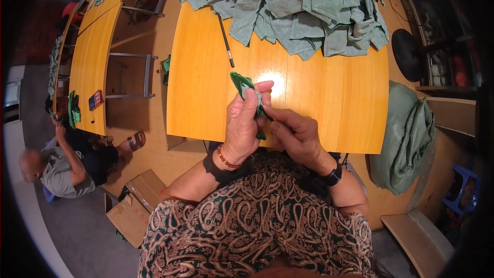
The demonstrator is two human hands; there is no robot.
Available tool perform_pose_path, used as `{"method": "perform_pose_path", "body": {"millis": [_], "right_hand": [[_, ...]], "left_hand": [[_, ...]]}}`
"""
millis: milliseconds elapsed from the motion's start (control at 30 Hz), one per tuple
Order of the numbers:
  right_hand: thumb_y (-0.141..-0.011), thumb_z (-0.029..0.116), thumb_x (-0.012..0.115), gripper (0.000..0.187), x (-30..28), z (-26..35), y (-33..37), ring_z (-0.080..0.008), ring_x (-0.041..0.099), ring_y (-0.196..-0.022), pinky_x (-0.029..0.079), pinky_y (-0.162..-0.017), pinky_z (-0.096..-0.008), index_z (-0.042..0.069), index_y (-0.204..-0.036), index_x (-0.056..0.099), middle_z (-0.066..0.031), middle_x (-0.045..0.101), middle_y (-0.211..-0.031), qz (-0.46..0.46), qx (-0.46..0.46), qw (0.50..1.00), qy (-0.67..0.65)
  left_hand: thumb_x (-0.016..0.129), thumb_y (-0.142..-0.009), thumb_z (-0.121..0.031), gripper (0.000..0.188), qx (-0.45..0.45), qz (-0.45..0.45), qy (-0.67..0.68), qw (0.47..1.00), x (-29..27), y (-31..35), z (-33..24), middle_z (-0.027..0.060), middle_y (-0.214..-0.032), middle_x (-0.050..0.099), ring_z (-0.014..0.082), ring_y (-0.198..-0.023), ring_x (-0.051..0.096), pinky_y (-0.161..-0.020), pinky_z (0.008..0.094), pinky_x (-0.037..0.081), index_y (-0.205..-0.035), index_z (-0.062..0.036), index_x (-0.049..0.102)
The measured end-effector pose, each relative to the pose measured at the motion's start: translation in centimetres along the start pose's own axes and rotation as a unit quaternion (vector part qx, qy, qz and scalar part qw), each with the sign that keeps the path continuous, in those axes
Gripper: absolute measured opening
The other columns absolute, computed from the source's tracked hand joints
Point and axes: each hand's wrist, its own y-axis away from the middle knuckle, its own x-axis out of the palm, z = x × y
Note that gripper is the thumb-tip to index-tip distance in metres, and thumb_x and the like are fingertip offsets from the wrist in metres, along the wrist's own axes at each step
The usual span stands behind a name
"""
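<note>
Over the near part of the wooden table, my left hand [244,123] is closed around a small bunched piece of green and grey-green fabric [242,83]. One end of the fabric sticks up past the thumb, and a darker green bit shows below the fingers. Close against it, my right hand [297,133] is pinched with thumb and forefinger. A thin dark tip shows at those fingers, too small to name. On the table ahead of my left hand lies a slim black stick [225,41], like a pencil or brush, its far end touching the cloth pile.
Grey-green cloth pieces [309,13] are heaped across the far part of the table [206,98]. At right stands a big green sack [399,139]; a cardboard box [135,208] sits at lower left. Another person [67,164] sits at a second table [92,72] on the left.
</note>
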Motion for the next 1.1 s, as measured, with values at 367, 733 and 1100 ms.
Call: {"method": "perform_pose_path", "body": {"millis": [367, 733, 1100], "right_hand": [[-0.097, 0.008, 0.058, 0.032, -3.8, 1.7, 1.8, -0.0042, 0.053, -0.059, 0.041, -0.052, -0.0204, 0.002, -0.128, 0.062, 0.0022, 0.059, -0.070, 0.078, 0.168, 0.978, -0.096], [-0.098, 0.009, 0.056, 0.030, -3.3, 0.2, 1.0, -0.0034, 0.050, -0.056, 0.037, -0.048, -0.0197, 0.003, -0.127, 0.063, 0.0033, 0.057, -0.066, 0.059, 0.174, 0.977, -0.112], [-0.099, 0.005, 0.054, 0.023, 0.2, -1.7, -2.8, -0.0033, 0.050, -0.056, 0.038, -0.047, -0.0212, 0.001, -0.120, 0.063, 0.0015, 0.060, -0.073, 0.014, -0.022, 0.995, -0.099]], "left_hand": [[0.044, -0.105, -0.036, 0.048, -0.033, 0.052, 0.136, 0.989, -2.5, -1.6, -2.4, 0.0058, -0.096, 0.058, 0.0083, -0.064, 0.049, -0.054, 0.0217, 0.041, -0.129, 0.0049, 0.053], [0.038, -0.107, -0.039, 0.052, -0.027, 0.029, -0.041, 0.998, -1.3, -1.3, -2.5, 0.0010, -0.093, 0.053, 0.0035, -0.060, 0.042, -0.050, 0.0182, 0.035, -0.136, 0.0035, 0.048], [0.038, -0.107, -0.040, 0.056, -0.047, 0.024, -0.116, 0.992, 0.6, 0.5, -0.8, -0.0005, -0.093, 0.057, 0.0040, -0.066, 0.046, -0.055, 0.0193, 0.039, -0.145, 0.0012, 0.039]]}}
